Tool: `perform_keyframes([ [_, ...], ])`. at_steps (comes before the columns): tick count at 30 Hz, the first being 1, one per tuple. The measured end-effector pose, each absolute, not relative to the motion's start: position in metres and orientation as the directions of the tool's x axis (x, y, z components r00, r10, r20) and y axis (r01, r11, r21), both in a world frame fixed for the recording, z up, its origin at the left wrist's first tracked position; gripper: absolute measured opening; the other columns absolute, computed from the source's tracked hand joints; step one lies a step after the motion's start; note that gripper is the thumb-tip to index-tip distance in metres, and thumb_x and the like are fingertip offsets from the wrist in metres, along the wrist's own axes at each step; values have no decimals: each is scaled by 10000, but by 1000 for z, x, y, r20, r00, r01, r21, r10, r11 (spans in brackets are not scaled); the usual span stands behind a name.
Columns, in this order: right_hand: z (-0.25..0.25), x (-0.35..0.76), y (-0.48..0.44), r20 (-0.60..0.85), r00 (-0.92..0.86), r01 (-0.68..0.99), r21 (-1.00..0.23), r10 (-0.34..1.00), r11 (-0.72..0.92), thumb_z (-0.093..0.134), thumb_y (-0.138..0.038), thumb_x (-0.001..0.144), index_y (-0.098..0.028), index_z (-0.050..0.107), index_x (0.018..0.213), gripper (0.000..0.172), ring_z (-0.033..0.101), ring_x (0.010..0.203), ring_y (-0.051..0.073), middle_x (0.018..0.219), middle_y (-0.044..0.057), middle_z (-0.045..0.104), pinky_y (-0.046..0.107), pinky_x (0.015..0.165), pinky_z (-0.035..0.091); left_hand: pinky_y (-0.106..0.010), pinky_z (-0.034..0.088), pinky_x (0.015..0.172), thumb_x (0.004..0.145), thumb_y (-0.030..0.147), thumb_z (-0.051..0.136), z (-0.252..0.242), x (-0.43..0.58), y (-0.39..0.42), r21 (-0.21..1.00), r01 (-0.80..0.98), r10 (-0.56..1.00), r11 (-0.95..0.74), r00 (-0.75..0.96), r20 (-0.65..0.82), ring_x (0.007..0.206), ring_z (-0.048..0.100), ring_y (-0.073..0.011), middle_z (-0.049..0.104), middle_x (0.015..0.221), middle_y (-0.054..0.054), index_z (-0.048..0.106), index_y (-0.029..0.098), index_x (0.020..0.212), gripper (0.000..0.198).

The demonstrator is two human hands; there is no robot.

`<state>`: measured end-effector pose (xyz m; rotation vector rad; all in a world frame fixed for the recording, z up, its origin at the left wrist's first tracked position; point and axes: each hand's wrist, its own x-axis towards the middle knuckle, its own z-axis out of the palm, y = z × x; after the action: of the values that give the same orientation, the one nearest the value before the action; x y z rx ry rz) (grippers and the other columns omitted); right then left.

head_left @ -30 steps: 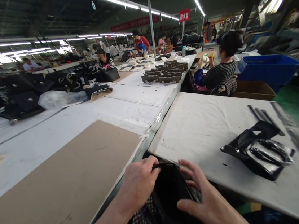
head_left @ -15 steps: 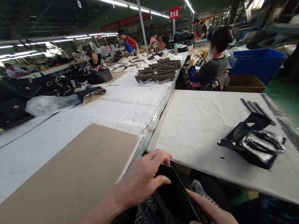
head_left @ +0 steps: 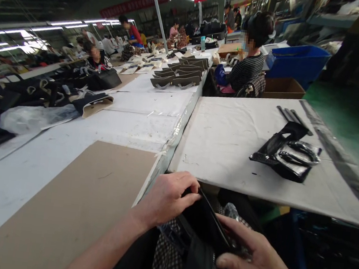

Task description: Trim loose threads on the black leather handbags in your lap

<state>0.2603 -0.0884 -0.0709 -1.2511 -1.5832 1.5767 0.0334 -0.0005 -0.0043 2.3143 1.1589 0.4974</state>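
A black bag [head_left: 199, 224] with a zipper along its opening rests over my lap, below the table edge. My left hand [head_left: 171, 199] is closed on its far edge, thumb and fingers pinching the rim. At the near right side, my right hand [head_left: 246, 252] grips the bag's wall, with the thumb near the zipper teeth and the fingers along the outer side. The bag's inside is dark, and its lower part is hidden. Checked cloth [head_left: 164, 255] lies beneath it.
On the right table [head_left: 217, 143] lie a shiny black bag piece with handles [head_left: 291, 152] and dark strips [head_left: 294, 118]. A brown board [head_left: 70, 199] covers part of the left table. Grey-brown panels [head_left: 180, 73] stand farther off. A co-worker [head_left: 252, 60] sits near a blue bin [head_left: 296, 63].
My left thumb and fingers have drawn closer together on the bag's rim. My right hand keeps its grip. The surroundings have shifted left and up in view.
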Motion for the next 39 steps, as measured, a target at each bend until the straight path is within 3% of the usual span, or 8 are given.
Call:
perform_keyframes([
  [5, -69, 263, -85, -157, -417, 279, -959, 895, -39, 612, -417, 904, -260, 498, 1394, 528, 594, 1181, 264, 1327, 53, 611, 354, 1018, 487, -268, 454, 787, 848, 147, 597, -16, 36, -5, 620, 636, 870, -460, 461, 173, 834, 631, -154, 688, 883, -2, 543, 192, 736, 132],
  [10, -71, 261, -89, -45, -426, 443, -881, 904, 165, 430, -362, 997, -231, 437, 1437, 459, 514, 1276, 217, 1405, 45, 537, 324, 1102, 398, -259, 451, 780, 848, 147, 589, -22, 41, -10, 656, 636, 909, -407, 356, 218, 825, 633, -145, 684, 863, 3, 553, 192, 718, 142],
  [15, -77, 257, -96, 93, -382, 490, -823, 920, 287, 369, -295, 1007, -144, 508, 1373, 420, 552, 1237, 182, 1344, 84, 591, 269, 1091, 392, -243, 450, 752, 819, 116, 611, -21, 44, -14, 695, 611, 923, -378, 302, 237, 789, 633, -132, 676, 822, 13, 566, 188, 696, 149],
  [21, -62, 261, -90, -2, -450, 497, -831, 893, 248, 325, -280, 1004, -215, 537, 1343, 405, 674, 1036, 180, 1168, 54, 695, 314, 1004, 502, -242, 461, 706, 814, 125, 625, -19, 41, -23, 719, 587, 927, -371, 285, 245, 734, 625, -131, 663, 775, 10, 574, 185, 680, 156],
  [25, -53, 256, -70, -67, -497, 501, -836, 865, 223, 440, -374, 982, -269, 500, 1368, 404, 632, 1116, 208, 1233, 27, 664, 343, 1000, 501, -238, 476, 703, 819, 125, 627, -16, 39, -29, 722, 584, 928, -370, 267, 260, 735, 633, -133, 668, 775, 3, 573, 183, 680, 160],
  [27, -52, 247, -60, -25, -482, 479, -844, 876, 240, 526, -402, 945, -253, 496, 1369, 450, 619, 1139, 224, 1264, 38, 649, 341, 997, 498, -235, 484, 711, 821, 119, 629, -13, 39, -32, 722, 587, 930, -367, 264, 258, 750, 641, -134, 673, 787, 0, 574, 182, 688, 157],
  [32, -56, 224, -49, 111, -390, 400, -874, 914, 276, 484, -293, 957, -219, 643, 1187, 290, 685, 1003, 184, 1144, 43, 712, 246, 878, 546, -229, 494, 752, 820, 115, 656, -11, 34, -34, 723, 584, 927, -370, 281, 248, 811, 659, -139, 692, 848, -6, 583, 184, 720, 142],
  [39, -64, 220, -51, 177, -335, 370, -879, 925, 302, 484, -267, 948, -216, 615, 1261, 343, 666, 1069, 178, 1228, 31, 678, 254, 947, 531, -227, 499, 771, 824, 106, 640, -11, 34, -35, 737, 561, 926, -376, 245, 286, 813, 662, -129, 698, 858, 0, 588, 185, 716, 144],
])
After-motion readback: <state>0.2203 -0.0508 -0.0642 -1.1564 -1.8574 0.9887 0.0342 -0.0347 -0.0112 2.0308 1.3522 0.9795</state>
